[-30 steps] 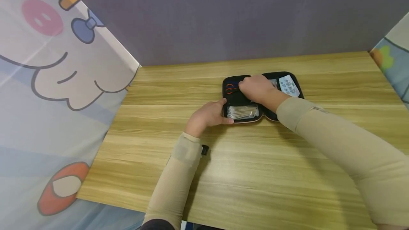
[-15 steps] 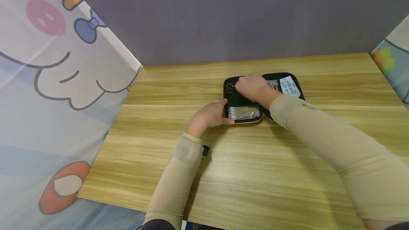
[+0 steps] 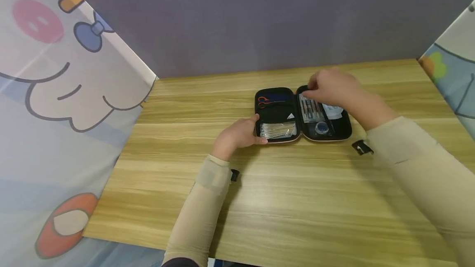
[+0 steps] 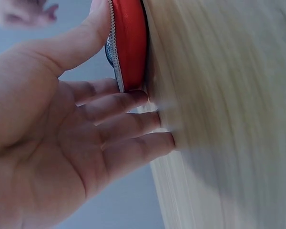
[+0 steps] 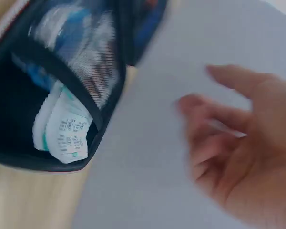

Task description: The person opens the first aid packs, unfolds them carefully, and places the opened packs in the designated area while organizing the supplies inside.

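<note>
A zip case point(image 3: 273, 113), black inside with a red outer shell point(image 4: 129, 43), lies unfolded on the table. My left hand point(image 3: 235, 137) holds its near left corner, thumb along the front edge and fingertips by the tabletop. Orange-handled scissors point(image 3: 264, 101) and a clear bag of cotton swabs point(image 3: 278, 130) sit in the left half. In the right half, a mesh pocket holds slim sticks point(image 3: 311, 109) and a round item point(image 3: 322, 127); beside it is a white printed packet point(image 5: 69, 126). My right hand point(image 3: 334, 87), fingers loosely bent around nothing, is over this half's far edge.
The wood-grain table point(image 3: 289, 201) ends at a grey wall point(image 3: 241, 19) behind the case. A cartoon-printed panel point(image 3: 111, 85) stands on the left, another point(image 3: 456, 73) on the right. A black wrist device point(image 3: 361, 147) shows beneath the right forearm.
My right hand has left the scissors' side and moved right, over the far edge of the right half, uncovering the mesh pocket. My left hand stays on the case corner.
</note>
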The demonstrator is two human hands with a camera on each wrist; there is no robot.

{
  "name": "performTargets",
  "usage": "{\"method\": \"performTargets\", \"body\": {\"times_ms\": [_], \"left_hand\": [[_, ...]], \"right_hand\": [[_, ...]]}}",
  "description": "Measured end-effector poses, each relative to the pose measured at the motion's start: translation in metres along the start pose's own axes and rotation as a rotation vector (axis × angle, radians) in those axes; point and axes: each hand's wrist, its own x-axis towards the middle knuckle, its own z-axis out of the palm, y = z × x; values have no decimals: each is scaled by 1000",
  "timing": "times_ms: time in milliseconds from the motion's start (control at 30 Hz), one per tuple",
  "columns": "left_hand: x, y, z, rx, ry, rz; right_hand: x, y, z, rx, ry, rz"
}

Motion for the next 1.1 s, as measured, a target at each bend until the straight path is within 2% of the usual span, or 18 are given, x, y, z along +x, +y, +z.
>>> {"method": "performTargets", "body": {"times_ms": [100, 200, 300, 367, 500, 733, 867, 1100], "left_hand": [[-2, -4, -2, -31, 2, 14], [-4, -13, -3, -76, 35, 10], [-8, -23, -2, -121, 62, 2], [-11, -28, 1, -161, 51, 7], [-15, -28, 9, -228, 45, 22], [-19, -13, 13, -235, 64, -36], [-19, -8, 10, -216, 52, -36], [-19, -7, 7, -196, 53, -39]], "right_hand": [[-25, 23, 7, 33, -63, 75], [-43, 35, 27, 36, -94, 115], [-58, 35, 50, 96, -123, 134], [-68, 30, 63, 157, -157, 146], [-82, 23, 80, 235, -173, 176], [-89, 24, 84, 296, -139, 207], [-89, 27, 82, 273, -146, 199], [-90, 30, 82, 280, -142, 190]]}}
